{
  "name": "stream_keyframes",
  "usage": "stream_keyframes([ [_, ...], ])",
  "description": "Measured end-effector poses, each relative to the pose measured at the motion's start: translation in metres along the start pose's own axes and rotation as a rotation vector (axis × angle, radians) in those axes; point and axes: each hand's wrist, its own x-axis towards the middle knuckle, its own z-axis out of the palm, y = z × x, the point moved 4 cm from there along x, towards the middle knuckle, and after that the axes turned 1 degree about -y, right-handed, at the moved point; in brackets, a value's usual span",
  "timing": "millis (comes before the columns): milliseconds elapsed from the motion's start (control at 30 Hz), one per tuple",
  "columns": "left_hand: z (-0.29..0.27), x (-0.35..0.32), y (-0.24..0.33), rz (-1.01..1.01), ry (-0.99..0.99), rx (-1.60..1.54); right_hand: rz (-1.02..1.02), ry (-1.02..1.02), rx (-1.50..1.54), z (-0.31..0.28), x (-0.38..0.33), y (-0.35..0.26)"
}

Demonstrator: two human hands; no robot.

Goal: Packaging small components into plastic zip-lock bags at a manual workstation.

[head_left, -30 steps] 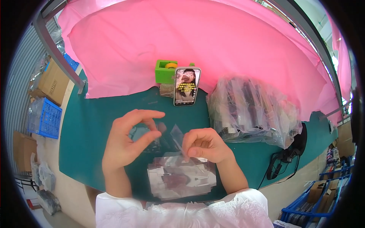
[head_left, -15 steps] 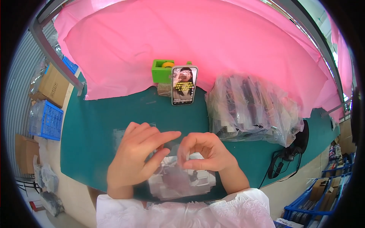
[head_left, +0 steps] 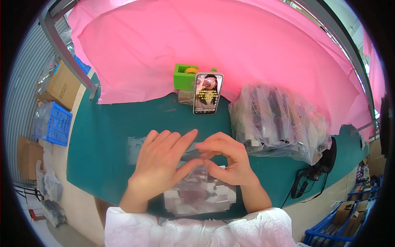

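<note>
Apparently midway, pinching clear film [head_left: 199, 174] in the right hand [head_left: 231, 159] beside a left hand [head_left: 159, 159] of unclear grip. Not yet letting go above stacked packets [head_left: 199, 202].

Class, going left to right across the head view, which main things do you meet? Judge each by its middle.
Blue crate → left hand → phone → right hand → bulging clear plastic bag → black corded item.
</note>
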Motion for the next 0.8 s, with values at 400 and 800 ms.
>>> stream_keyframes([
  [400, 0.002, -0.007, 0.016, 0.018, -0.031, 0.121, -0.037, 0.079, -0.209, -0.001, -0.004, -0.013],
  [800, 0.003, -0.007, 0.016, 0.042, -0.06, 0.136, -0.107, 0.081, -0.299, -0.001, -0.004, -0.017],
])
